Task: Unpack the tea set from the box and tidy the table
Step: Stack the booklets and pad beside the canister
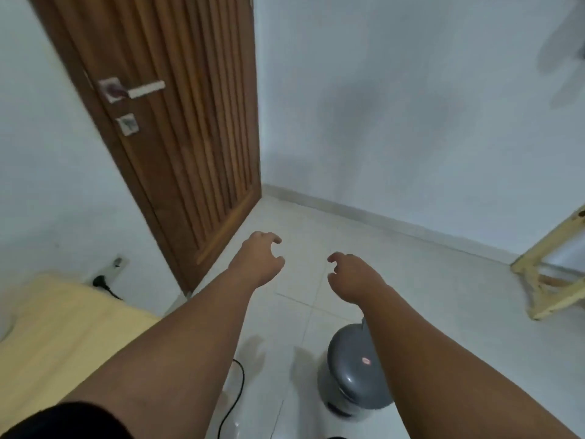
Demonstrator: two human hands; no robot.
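Left hand (pixel 258 259) and right hand (pixel 351 275) hung loose, empty, above grey bin (pixel 351 372); right forearm hid its edge.

Door (pixel 177 122) left; bin (pixel 351 369) on floor (pixel 411 280); stand (pixel 549 240), perhaps, far right.

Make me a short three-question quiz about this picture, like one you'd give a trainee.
1. True or false: the left hand and the right hand both hold nothing.
2. Which of these stands on the floor?
A. a grey lidded bin
B. a teapot
C. a cardboard box
3. Fill in: the yellow surface lies at the picture's ___ edge.
Key: 1 true; 2 A; 3 left.
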